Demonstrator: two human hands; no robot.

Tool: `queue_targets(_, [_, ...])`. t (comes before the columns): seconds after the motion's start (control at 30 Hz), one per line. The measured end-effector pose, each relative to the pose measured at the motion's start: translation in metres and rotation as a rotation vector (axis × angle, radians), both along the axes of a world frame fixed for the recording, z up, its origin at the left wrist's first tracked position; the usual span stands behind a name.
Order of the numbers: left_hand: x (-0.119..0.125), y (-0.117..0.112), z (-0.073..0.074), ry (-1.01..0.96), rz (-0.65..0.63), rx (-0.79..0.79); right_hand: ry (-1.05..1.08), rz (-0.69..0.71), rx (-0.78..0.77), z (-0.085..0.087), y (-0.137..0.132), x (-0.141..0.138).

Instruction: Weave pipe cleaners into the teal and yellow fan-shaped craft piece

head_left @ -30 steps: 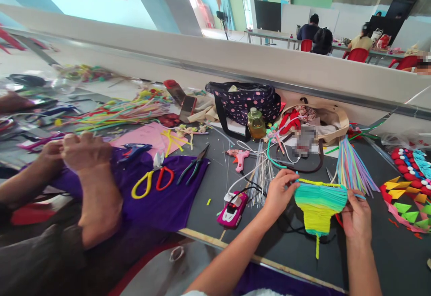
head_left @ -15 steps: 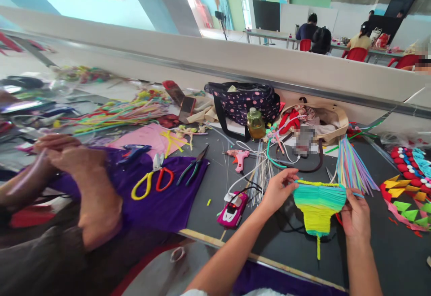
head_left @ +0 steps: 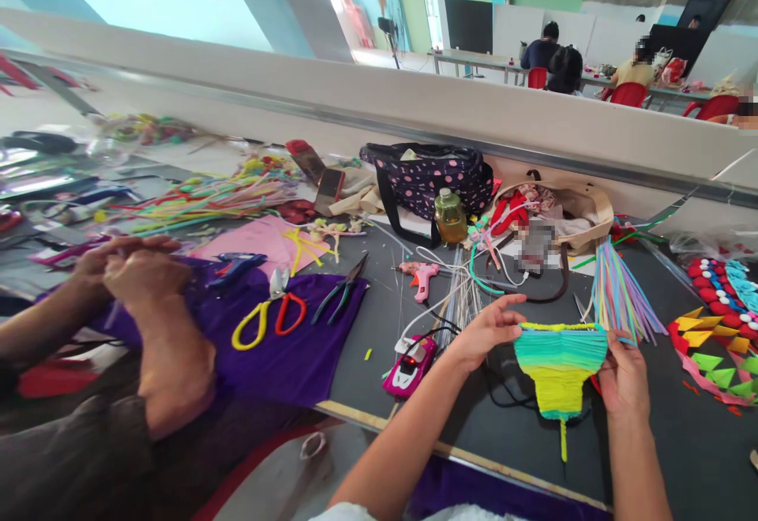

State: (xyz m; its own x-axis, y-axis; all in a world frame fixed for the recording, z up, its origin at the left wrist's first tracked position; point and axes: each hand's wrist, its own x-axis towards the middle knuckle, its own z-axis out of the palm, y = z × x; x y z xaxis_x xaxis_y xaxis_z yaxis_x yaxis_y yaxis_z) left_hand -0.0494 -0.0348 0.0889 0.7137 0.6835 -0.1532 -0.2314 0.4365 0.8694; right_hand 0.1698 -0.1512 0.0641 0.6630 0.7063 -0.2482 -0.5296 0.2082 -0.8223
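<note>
A fan-shaped piece woven from green, teal and yellow strips (head_left: 560, 367), with a yellow stem below, is held just above the dark table (head_left: 681, 442). My left hand (head_left: 489, 330) pinches its top left corner with thumb and fingers. My right hand (head_left: 624, 379) grips its right edge, fingers curled round it. A bundle of pastel straws (head_left: 621, 296) lies just behind the piece.
A pink toy-car device (head_left: 411, 363), pink glue gun (head_left: 419, 275), pliers (head_left: 340, 290) and yellow-red scissors (head_left: 266, 316) on purple cloth (head_left: 284, 347) lie to the left. A co-worker's hands (head_left: 133, 272) work at far left. Bags (head_left: 429, 178) line the back; paper triangles (head_left: 719, 351) lie right.
The woven piece and both my hands have dropped slightly and shifted a little left. The co-worker's hands at the left have moved and come together again.
</note>
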Motion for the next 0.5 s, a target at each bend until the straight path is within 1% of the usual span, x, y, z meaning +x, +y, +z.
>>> queue_targets(0.1, [-0.0013,0.002,-0.0014,-0.045,-0.078,-0.098,-0.009,-0.004,-0.025,-0.0024,0.001,0.0014])
queue_targets(0.27, [-0.0009,0.0033,-0.005,-0.098,-0.174,-0.203,0.006,0.014,-0.025,-0.0053,0.0028,0.0035])
queue_targets(0.4, [0.0004,0.0029,-0.007,-0.143,-0.199,-0.251,0.026,0.035,-0.028,-0.0076,0.0029,0.0049])
queue_targets(0.5, [0.0019,0.002,-0.0038,-0.159,-0.198,-0.252,0.008,0.037,-0.03,-0.0091,0.0032,0.005])
